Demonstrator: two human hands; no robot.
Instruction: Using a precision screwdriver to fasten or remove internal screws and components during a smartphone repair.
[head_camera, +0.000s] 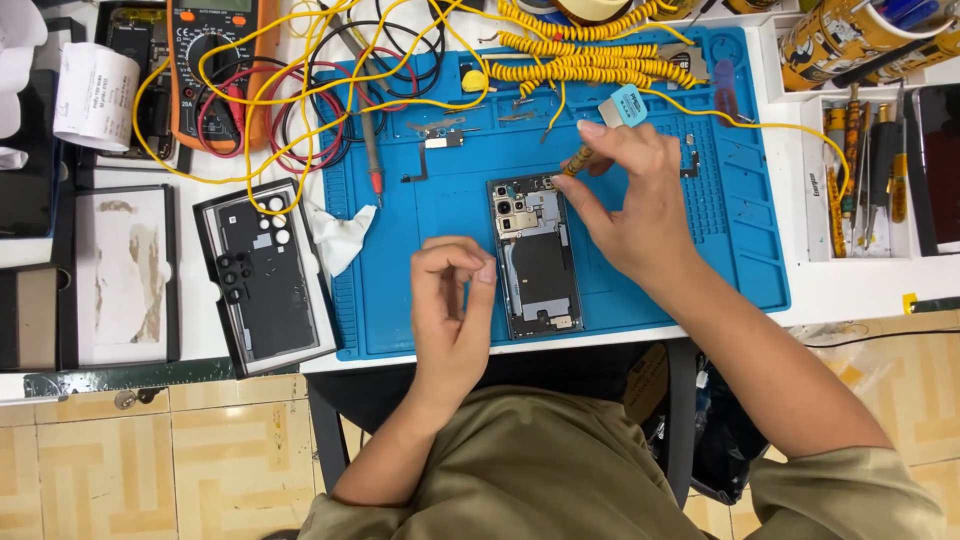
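Pinching screwdriver (578, 160) at phone (535, 255) top edge, right hand (635, 205)

Matt blue rubbery mat (400, 300), ribbed along its edges, on a smooth white surface (850, 290). The opened phone (535, 255) shows dull grey metal, a black matt coil patch and glassy camera lenses. The back cover (265, 275) looks black plastic, slightly glossy. Crumpled white tissue (338, 235) beside it. Yellow cables (580, 60) are shiny plastic, tightly coiled. Tweezers (576, 160) look yellowish; material unclear.
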